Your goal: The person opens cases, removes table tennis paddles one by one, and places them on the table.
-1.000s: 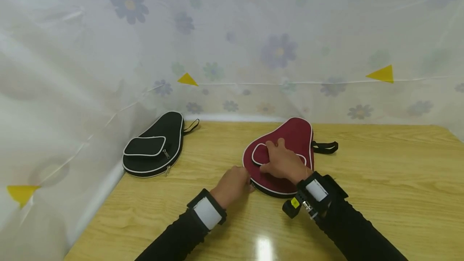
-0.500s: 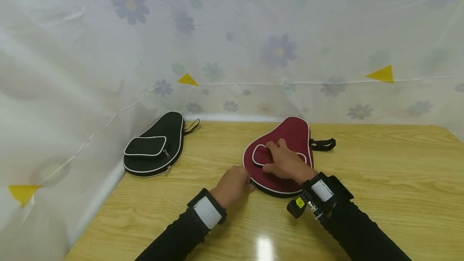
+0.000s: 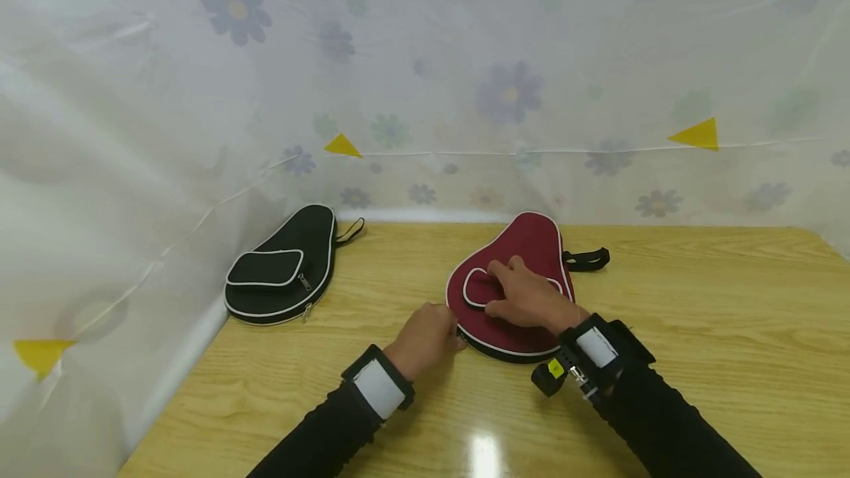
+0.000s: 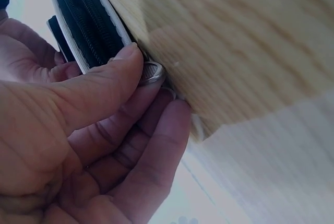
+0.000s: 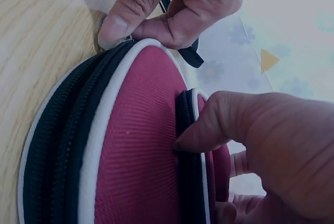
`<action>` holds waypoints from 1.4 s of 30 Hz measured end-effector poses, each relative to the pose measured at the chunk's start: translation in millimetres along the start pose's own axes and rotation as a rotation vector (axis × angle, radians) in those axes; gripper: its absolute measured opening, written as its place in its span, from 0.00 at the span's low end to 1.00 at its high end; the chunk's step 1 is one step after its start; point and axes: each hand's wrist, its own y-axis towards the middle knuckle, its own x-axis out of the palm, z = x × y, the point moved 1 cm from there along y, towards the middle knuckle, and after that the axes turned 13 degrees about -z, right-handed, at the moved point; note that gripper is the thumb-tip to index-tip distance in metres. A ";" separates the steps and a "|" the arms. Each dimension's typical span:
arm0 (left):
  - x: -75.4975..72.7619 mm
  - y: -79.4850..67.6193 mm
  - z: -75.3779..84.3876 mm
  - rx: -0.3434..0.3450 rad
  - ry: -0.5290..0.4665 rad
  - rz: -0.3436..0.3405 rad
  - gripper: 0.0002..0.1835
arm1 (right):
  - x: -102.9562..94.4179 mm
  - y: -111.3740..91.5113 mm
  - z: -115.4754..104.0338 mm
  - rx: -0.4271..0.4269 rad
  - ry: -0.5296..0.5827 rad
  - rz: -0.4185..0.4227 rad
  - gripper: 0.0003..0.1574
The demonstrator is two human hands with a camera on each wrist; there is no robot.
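Note:
A red table tennis bat case [image 3: 534, 234] with white piping and a dark zipped side lies on the wooden table. At its near left corner my left hand [image 3: 423, 338] pinches the metal zipper pull [image 4: 152, 72] between thumb and finger. The zip teeth beside it look closed in the right wrist view. My right hand [image 3: 527, 299] grips the raised front pocket [image 3: 477, 288] of the case, thumb against the pocket's near edge and fingers spread over its top. Part of the pocket is hidden beneath that hand.
A black case [image 3: 282, 268] of the same shape lies at the left, close to the sheet-covered wall. The red case's black strap [image 3: 587, 260] sticks out to the right. A flowered sheet [image 3: 425, 80] hangs behind the wooden table [image 3: 717, 330].
The red case has turned slightly, its narrow end and strap shifting left. My right wrist has moved a little to the right, its fingers staying on the pocket. The left hand keeps its place.

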 end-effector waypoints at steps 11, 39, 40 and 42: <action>-1.0 -0.7 0.1 0.012 -0.023 -0.004 0.18 | 0.1 -1.6 5.7 -0.053 -0.043 -0.002 0.34; -0.3 -0.2 -2.2 0.000 -0.029 -0.010 0.18 | -3.8 -6.9 13.5 -0.172 -0.105 -0.020 0.28; -0.2 -0.1 -2.2 0.003 -0.033 -0.009 0.18 | -3.7 -6.8 13.9 -0.172 -0.110 -0.021 0.29; 0.0 0.1 -2.0 0.005 -0.040 -0.010 0.18 | -3.6 -6.6 14.8 -0.171 -0.117 -0.026 0.31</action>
